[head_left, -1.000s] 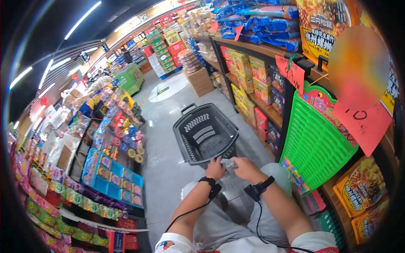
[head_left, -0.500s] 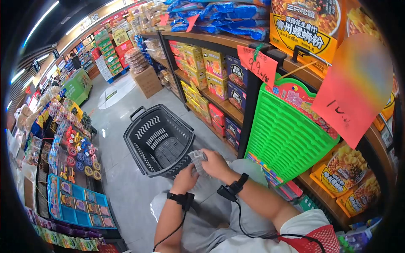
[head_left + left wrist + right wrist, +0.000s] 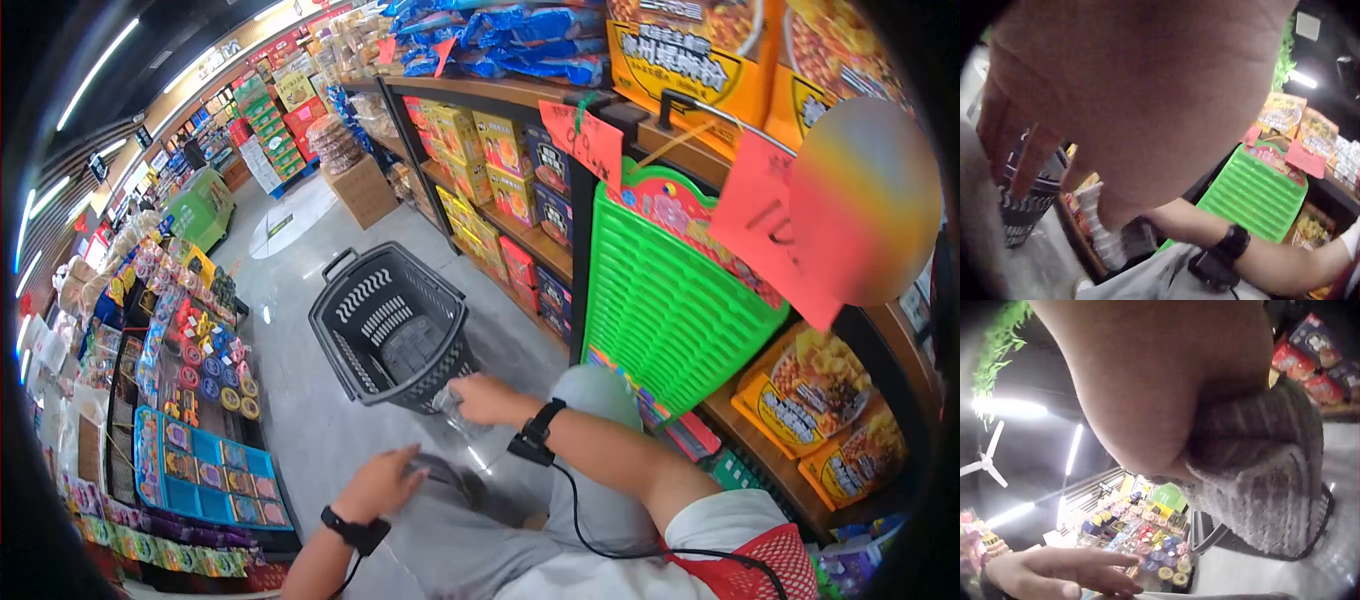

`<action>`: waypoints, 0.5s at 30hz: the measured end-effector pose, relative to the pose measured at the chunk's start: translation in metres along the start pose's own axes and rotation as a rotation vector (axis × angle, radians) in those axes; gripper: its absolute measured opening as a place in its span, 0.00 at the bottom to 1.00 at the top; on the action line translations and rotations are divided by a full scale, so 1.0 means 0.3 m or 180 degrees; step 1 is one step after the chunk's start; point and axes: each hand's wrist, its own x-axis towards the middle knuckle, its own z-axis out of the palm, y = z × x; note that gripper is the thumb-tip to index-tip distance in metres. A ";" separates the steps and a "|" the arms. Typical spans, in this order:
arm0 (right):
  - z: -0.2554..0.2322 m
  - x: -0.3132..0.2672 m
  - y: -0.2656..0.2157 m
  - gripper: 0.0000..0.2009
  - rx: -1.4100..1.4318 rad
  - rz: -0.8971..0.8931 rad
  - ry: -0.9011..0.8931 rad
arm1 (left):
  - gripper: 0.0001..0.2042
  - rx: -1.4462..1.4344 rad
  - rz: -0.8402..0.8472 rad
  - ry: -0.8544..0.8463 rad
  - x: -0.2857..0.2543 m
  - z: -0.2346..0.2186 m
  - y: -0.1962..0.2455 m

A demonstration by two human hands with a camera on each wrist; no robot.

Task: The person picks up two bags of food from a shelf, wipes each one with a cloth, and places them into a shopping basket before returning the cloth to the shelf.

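My right hand (image 3: 490,400) grips a grey ribbed cloth (image 3: 450,408) beside the near wall of a black shopping basket (image 3: 400,388). In the right wrist view the folded cloth (image 3: 1266,494) hangs in soft layers from the hand, its weave showing light and dark stripes. Over the grey-trousered lap is my left hand (image 3: 385,482), fingers spread and holding nothing, apart from the cloth. The left wrist view has its palm (image 3: 1141,94) filling the upper part, with the cloth (image 3: 1102,228) below it.
A green plastic rack (image 3: 670,300) hangs from the shelving at right, with red price cards (image 3: 585,145) above. Boxed goods (image 3: 500,150) fill the shelves behind. A low display with a blue tray (image 3: 205,470) lines the left side; a carton (image 3: 365,190) stands farther along the aisle.
Both hands were at the cloth before; the left has let go and moved down and left. The right still holds it near the basket. The head view has swung right.
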 end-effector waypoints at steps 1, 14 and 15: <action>0.005 0.029 -0.021 0.13 0.0117 0.0101 -0.0072 | 0.22 0.0299 0.0159 -0.0186 0.003 -0.009 -0.029; 0.103 0.439 0.003 0.24 0.1075 0.0046 -0.0641 | 0.14 -0.0821 0.2640 -0.0846 0.371 -0.003 -0.476; 0.085 0.481 0.035 0.23 0.1087 0.0266 -0.0641 | 0.14 -0.0863 0.2641 -0.0950 0.400 -0.011 -0.515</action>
